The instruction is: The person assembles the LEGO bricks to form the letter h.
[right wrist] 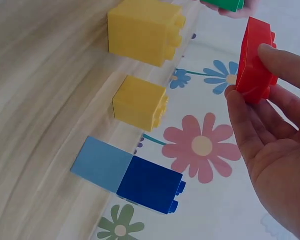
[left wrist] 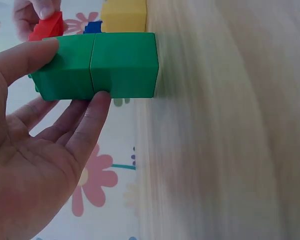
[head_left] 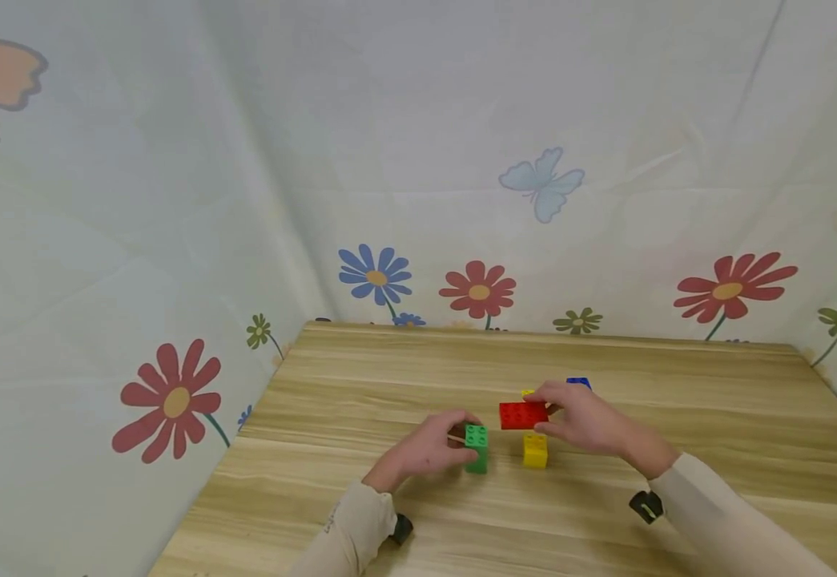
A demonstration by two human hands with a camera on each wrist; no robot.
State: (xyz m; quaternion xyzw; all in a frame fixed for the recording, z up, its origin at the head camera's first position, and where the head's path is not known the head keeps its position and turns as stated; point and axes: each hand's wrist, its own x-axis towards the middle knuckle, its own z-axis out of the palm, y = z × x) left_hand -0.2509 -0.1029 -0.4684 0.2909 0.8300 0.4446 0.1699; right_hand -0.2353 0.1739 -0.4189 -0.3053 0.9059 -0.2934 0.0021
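**Green stack point(left wrist: 122, 65) in left hand point(head_left: 432, 445), red brick point(head_left: 522, 416) in right hand point(head_left: 587, 421)**

Handling, my read: all look like hard molded plastic. Light, stiff, not fragile; smooth side walls could slip a bit under a loose grip. Best hold is on opposite side walls, studs left free. Green is two bricks with a seam, so gripping only the upper one relies on the joint.

Left: thumb pinches one side of the upper green brick, fingers oppose, one fingertip near the seam. Stack upright, studs up, left of the front yellow block point(head_left: 535, 452). Can't tell if its base touches the table point(head_left: 389, 361).

Right: pinches red at its right end, thumb against fingers. Red is off the table, studs up, near the front yellow block and apart from green. Rear yellow block point(right wrist: 140, 104) and blue stack point(right wrist: 152, 185) stand farther back, untouched.

Both forearms reach in from the near side, hands angled inward.
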